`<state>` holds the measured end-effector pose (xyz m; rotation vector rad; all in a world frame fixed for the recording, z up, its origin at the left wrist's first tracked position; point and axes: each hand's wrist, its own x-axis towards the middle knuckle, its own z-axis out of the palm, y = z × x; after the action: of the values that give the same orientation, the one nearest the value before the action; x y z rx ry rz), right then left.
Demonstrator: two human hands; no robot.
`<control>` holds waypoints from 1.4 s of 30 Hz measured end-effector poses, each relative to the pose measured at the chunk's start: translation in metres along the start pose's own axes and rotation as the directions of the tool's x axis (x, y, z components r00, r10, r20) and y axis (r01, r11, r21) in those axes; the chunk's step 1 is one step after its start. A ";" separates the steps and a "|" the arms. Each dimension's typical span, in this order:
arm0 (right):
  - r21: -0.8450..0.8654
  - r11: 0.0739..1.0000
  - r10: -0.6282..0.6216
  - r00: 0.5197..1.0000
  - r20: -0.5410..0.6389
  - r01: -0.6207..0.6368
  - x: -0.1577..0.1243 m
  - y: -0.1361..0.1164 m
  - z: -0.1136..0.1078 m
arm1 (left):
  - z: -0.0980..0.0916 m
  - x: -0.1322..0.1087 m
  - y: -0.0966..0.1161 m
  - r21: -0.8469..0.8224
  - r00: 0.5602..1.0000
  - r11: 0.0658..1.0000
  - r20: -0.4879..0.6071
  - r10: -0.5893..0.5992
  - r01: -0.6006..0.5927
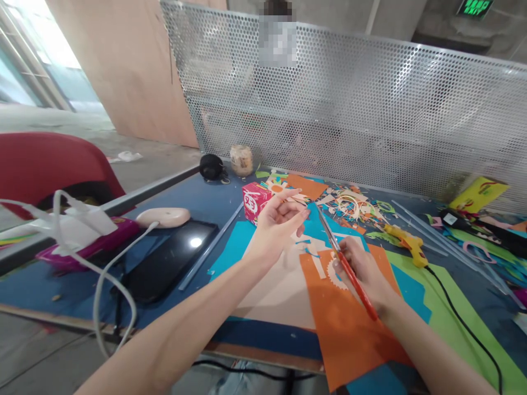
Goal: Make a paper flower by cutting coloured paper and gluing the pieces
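- Perforated silver metal panel lines blue worktop at far edge.
- Right hand holds red-handled metal scissors.
- Left hand hangs apart, fingers curled, hold unclear.

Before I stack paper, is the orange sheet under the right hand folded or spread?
Spread: the orange sheet lies broad, no fold visible, its near end past the edge of the table.

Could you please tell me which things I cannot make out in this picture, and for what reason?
All in the head view:
- Left hand: whether it pinches a scrap; too small to tell at the fingertips.
- Scissors: part of the handles, covered by the right hand.
- Red chair: its full shape, cut off by the left edge.
- Perforated panel: whatever lies behind, blurred by its mesh.
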<state>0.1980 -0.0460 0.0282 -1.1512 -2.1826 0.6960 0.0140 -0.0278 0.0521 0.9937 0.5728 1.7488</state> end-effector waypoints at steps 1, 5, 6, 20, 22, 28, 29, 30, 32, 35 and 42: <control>-0.005 1.000 -0.002 1.000 -0.003 0.002 0.000 0.000 0.000 | 0.000 0.000 0.000 0.001 1.000 1.000 0.002 -0.001 0.001; -0.016 1.000 -0.005 1.000 -0.007 0.005 0.000 0.001 0.000 | -0.001 0.001 -0.002 0.005 1.000 1.000 0.012 0.006 -0.006; -0.011 1.000 -0.002 1.000 -0.006 0.002 0.000 0.000 0.000 | -0.001 0.001 -0.002 0.005 1.000 1.000 0.012 0.007 -0.007; -0.043 0.999 0.026 1.000 -0.010 -0.026 -0.001 -0.004 -0.002 | -0.002 0.003 -0.003 0.015 1.000 1.000 -0.020 -0.004 0.004; -0.046 0.999 0.024 1.000 -0.019 -0.025 -0.001 -0.005 -0.003 | -0.002 0.002 -0.004 0.025 0.999 0.999 0.010 -0.048 0.048; -0.028 0.999 0.039 0.999 -0.019 -0.040 0.000 -0.005 -0.002 | -0.002 -0.001 -0.004 0.060 0.995 0.994 0.043 -0.090 0.088; -0.026 0.999 0.038 0.999 -0.019 -0.039 0.000 -0.004 -0.001 | -0.002 -0.001 -0.004 0.063 0.993 0.993 0.051 -0.102 0.098; -0.023 0.999 0.036 0.999 -0.020 -0.036 0.000 -0.004 -0.001 | -0.001 -0.001 -0.003 0.064 0.992 0.992 0.061 -0.113 0.109; -0.018 0.999 0.030 0.999 -0.023 -0.030 0.001 -0.002 0.000 | -0.001 -0.002 -0.003 0.057 0.989 0.991 0.072 -0.129 0.125; -0.018 1.000 0.024 0.999 -0.025 -0.025 0.001 0.000 0.000 | 0.001 -0.002 -0.003 0.050 0.988 0.990 0.069 -0.138 0.135; -0.028 0.999 0.017 0.999 -0.031 -0.018 0.001 -0.002 -0.001 | 0.000 -0.001 -0.003 0.048 0.990 0.991 0.061 -0.126 0.123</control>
<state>0.1977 -0.0461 0.0304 -1.1885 -2.1656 0.6522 0.0159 -0.0272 0.0491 1.0197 0.6218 1.5946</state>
